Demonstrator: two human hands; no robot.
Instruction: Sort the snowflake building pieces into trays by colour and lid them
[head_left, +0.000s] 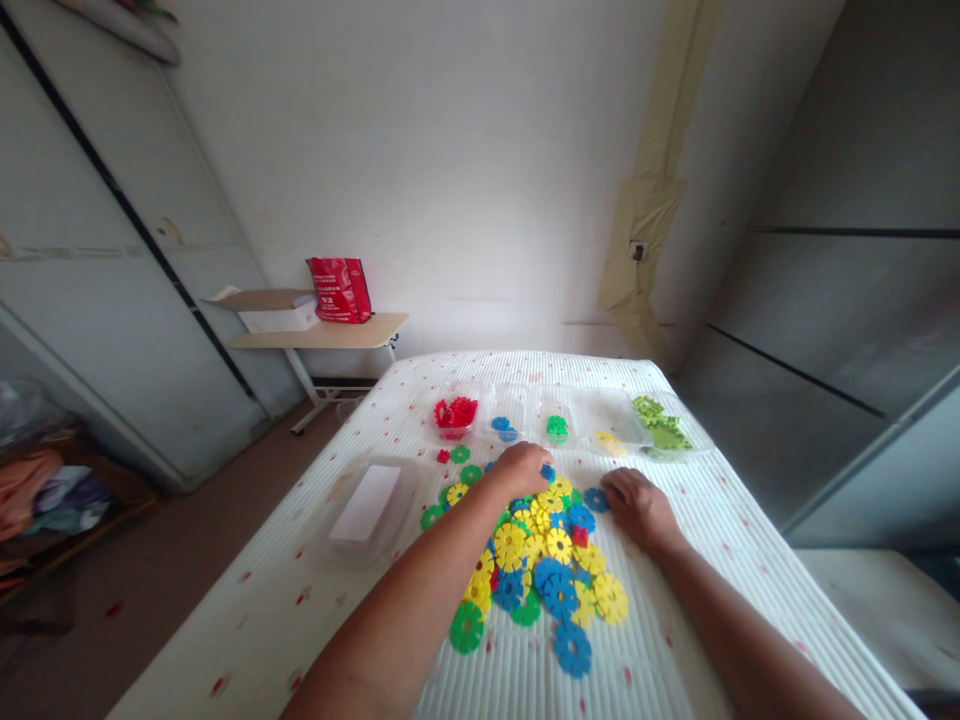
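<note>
A heap of flat snowflake-shaped plastic discs (pixel 540 560) in yellow, blue, green and red lies on the white striped table (pixel 675 640). My left hand (pixel 519 468) reaches over the far side of the heap, fingers curled, pinching a blue disc (pixel 548 472). My right hand (pixel 636 503) rests palm down at the heap's right edge, fingers curled beside another blue disc (pixel 596 498). Whether it holds anything is hidden.
A row of clear trays stands at the far edge: red discs (pixel 455 413), blue discs (pixel 505 428), a green disc (pixel 556 428), yellow discs (pixel 611 441), light green discs (pixel 662 424). A clear lidded box (pixel 369 507) sits left. A side table with a red bag (pixel 340 290) stands beyond.
</note>
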